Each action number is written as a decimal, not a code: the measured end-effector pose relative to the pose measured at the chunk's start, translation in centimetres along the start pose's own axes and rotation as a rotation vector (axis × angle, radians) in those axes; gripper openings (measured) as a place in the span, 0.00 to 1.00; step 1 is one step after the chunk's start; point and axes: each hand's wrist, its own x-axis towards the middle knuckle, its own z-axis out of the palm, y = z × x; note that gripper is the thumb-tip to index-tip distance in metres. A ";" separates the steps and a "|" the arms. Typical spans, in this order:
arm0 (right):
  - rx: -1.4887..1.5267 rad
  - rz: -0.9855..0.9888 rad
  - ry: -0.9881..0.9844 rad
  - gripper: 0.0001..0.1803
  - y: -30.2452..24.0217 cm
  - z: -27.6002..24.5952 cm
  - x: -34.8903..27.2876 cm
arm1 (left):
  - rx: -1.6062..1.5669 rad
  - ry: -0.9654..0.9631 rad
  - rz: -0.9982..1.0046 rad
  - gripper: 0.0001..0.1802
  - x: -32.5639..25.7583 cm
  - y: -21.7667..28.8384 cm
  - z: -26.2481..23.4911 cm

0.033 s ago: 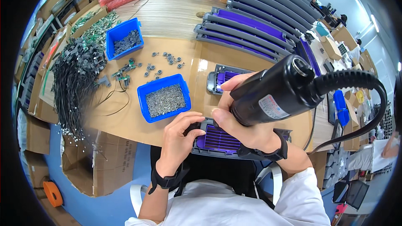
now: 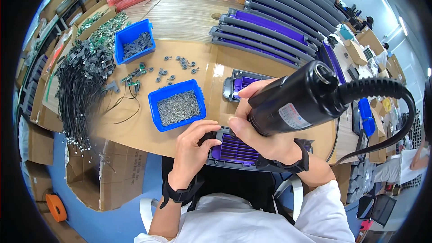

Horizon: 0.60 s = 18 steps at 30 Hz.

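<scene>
A black corded electric screwdriver (image 2: 288,101) is gripped in my right hand (image 2: 265,137), its body tilted up to the right. Its tip is hidden behind my fingers. Below it, at the table's near edge, lies a long grey housing with a purple slatted grille (image 2: 236,149). The fingers and thumb of my left hand (image 2: 193,146) close around the left end of this housing. Just beyond that hand stands a blue bin of small screws (image 2: 177,108). A second grey-and-purple housing (image 2: 238,83) lies farther back, partly covered by my right hand.
Small grey wheel-like parts (image 2: 183,63) are scattered near another blue bin (image 2: 134,45). Black-wired parts (image 2: 85,81) are heaped at the left. Long grey-and-purple housings (image 2: 270,27) are lined up at the back right. The screwdriver's thick cord (image 2: 409,112) loops down at the right.
</scene>
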 end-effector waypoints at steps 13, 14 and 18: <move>-0.032 -0.060 -0.043 0.23 0.5 0.5 0.1 | -0.005 0.012 0.008 0.18 -0.1 -0.1 -0.1; -0.021 -0.063 -0.047 0.22 0.7 0.5 0.1 | -0.006 0.012 0.010 0.18 -0.1 -0.1 -0.1; 0.046 -0.010 -0.081 0.21 0.8 0.3 0.2 | -0.013 -0.010 0.001 0.19 0.0 0.1 -0.2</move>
